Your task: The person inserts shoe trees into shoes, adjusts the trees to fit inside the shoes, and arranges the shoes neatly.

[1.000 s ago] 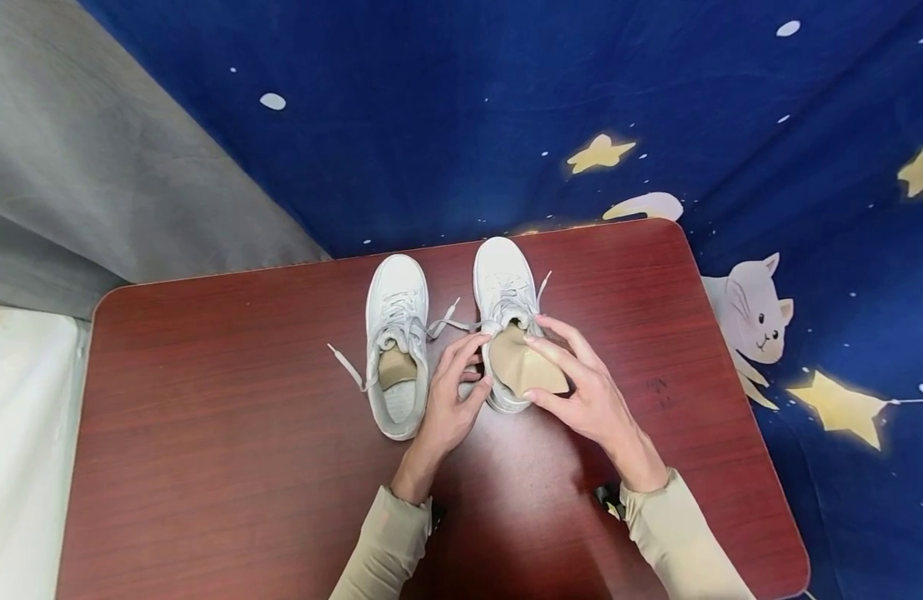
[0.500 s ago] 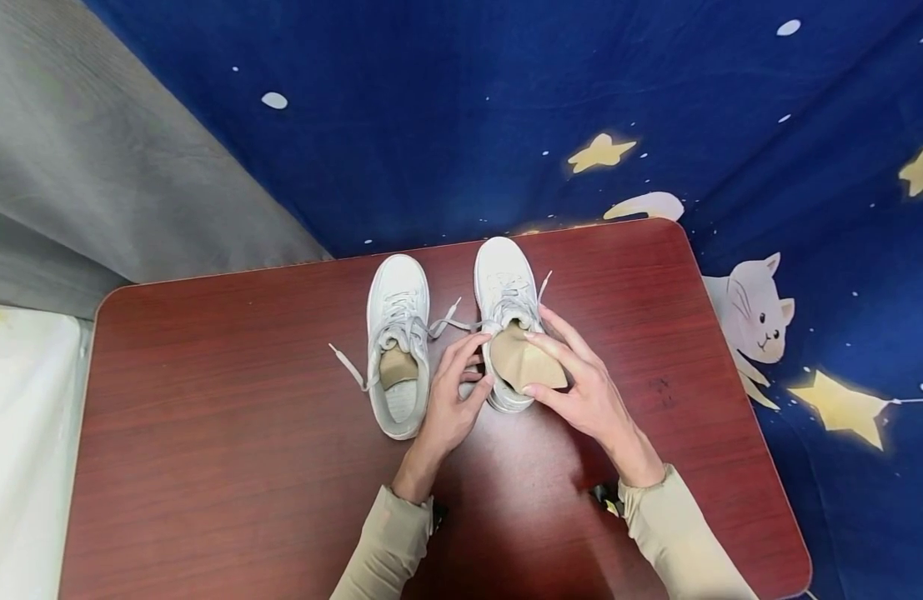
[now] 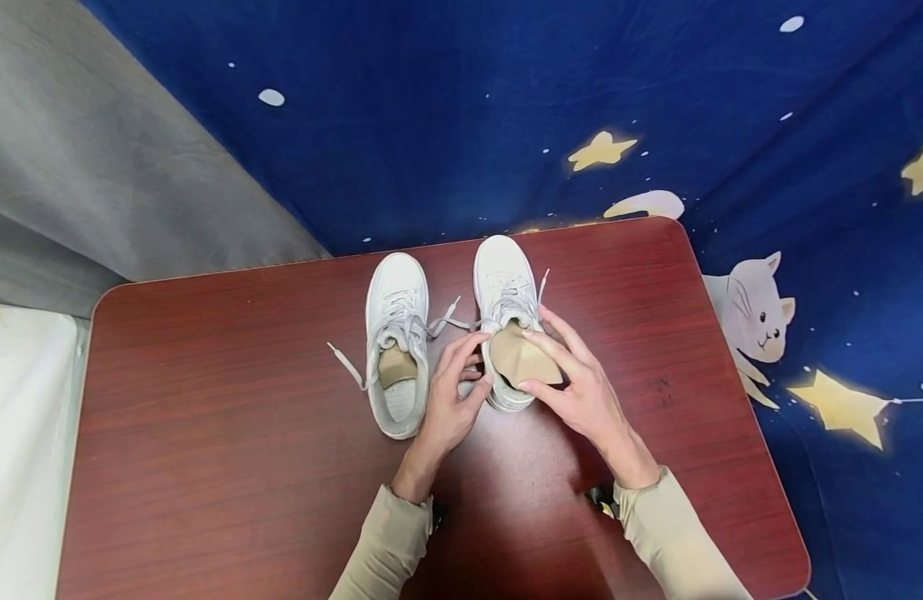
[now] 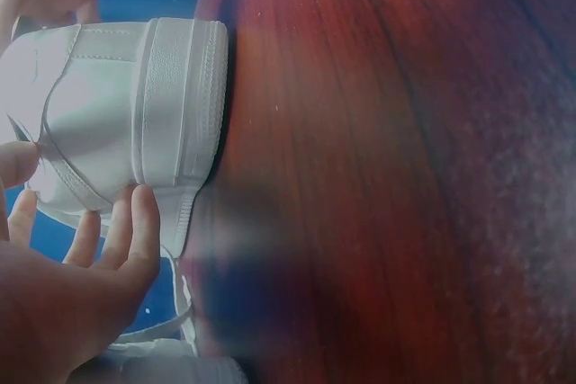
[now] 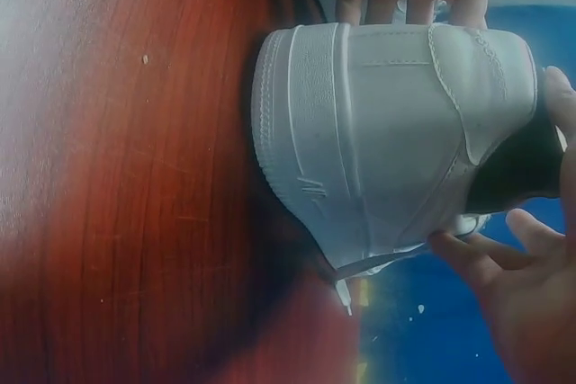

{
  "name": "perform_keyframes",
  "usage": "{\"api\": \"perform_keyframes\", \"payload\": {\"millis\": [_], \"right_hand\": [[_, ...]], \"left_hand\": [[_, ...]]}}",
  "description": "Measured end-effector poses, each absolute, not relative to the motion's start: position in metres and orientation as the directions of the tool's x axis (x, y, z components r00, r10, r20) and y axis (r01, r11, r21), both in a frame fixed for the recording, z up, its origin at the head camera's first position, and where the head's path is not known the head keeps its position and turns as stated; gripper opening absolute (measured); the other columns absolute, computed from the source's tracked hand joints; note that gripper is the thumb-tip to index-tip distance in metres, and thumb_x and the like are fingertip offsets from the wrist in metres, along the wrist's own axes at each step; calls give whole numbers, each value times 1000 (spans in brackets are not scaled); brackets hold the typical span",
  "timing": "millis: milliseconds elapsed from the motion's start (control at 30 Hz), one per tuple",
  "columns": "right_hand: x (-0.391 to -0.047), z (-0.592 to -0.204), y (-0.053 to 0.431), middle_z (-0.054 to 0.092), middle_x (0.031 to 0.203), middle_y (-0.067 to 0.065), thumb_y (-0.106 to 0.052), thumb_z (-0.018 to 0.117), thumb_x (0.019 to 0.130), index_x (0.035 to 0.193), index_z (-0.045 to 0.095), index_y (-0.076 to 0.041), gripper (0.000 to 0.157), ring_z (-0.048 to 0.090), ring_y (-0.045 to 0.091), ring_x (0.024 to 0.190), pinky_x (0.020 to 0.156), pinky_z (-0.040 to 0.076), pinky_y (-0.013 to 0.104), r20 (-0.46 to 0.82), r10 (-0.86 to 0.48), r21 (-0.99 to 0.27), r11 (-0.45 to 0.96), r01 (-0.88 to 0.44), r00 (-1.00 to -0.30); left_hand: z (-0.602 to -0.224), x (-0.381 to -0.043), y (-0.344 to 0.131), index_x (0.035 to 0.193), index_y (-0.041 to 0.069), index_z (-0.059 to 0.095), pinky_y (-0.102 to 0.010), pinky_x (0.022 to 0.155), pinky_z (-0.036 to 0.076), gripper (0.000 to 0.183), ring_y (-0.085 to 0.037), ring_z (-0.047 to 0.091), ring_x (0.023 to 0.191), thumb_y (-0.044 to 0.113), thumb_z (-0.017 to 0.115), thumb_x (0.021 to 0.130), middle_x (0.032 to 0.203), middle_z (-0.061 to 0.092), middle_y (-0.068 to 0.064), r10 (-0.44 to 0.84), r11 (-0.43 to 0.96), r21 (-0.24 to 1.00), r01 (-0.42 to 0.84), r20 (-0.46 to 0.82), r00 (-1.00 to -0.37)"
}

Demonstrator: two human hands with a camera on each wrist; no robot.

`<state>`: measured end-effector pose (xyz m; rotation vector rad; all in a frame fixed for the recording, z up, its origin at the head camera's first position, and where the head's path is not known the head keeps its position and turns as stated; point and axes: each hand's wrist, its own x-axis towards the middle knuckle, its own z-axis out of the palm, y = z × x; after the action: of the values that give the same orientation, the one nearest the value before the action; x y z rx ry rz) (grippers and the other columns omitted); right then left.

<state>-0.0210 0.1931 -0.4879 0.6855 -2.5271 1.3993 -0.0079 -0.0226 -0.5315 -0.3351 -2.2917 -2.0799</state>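
Two white sneakers with grey laces stand side by side, toes away from me. My left hand [image 3: 455,392] holds the near-left side of the right sneaker [image 3: 504,271]; in the left wrist view its fingertips touch the side, with the thumb by the collar. My right hand [image 3: 584,387] pinches a beige, card-like insert [image 3: 523,357] that sticks up out of this shoe's opening; its front end is hidden inside. One right finger touches the shoe's side [image 5: 396,150] in the right wrist view. The left sneaker [image 3: 397,279], with no hand on it, has a similar beige insert [image 3: 397,367] inside.
The shoes stand near the far edge of a reddish-brown wooden table [image 3: 228,417]. Loose lace ends [image 3: 348,367] lie between and beside them. A blue curtain [image 3: 431,125] with stars hangs behind, a grey curtain [image 3: 153,167] at the left.
My right hand has shifted slightly left, and the raised end of the beige insert has moved left with it, closer over the shoe opening. The left hand and both sneakers stay put.
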Motion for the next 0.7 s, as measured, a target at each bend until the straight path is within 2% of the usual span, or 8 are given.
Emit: {"api": "perform_keyframes", "payload": {"millis": [167,400,700], "right_hand": [[-21,-488,192,40,154,14,-16,88,73,133,63,-14,65,51,33,130,108,38,27,365,-305,-762,446,-471,-880],[-23,-491,192,41,152,16,-11,89,69,130,66,-11,65,53,34,127,107,39,28,381,-298,-756,445,-480,-875],[-26,-491,189,46,147,13,-11,92,66,128,68,-13,66,57,33,122,103,44,33,396,-272,-750,456,-479,-877]], "left_hand": [[-532,-8,-24,143,19,53,-51,88,54,56,-28,59,115,3,64,91,145,45,-2,139,87,981,173,160,-977],[-532,-7,-23,143,17,53,-50,88,54,58,-28,59,114,0,64,89,144,46,-4,139,92,979,180,166,-976],[-497,-6,-23,137,-3,53,-61,84,51,53,-42,59,110,-12,61,85,139,46,-23,133,69,977,203,193,-972]]}}
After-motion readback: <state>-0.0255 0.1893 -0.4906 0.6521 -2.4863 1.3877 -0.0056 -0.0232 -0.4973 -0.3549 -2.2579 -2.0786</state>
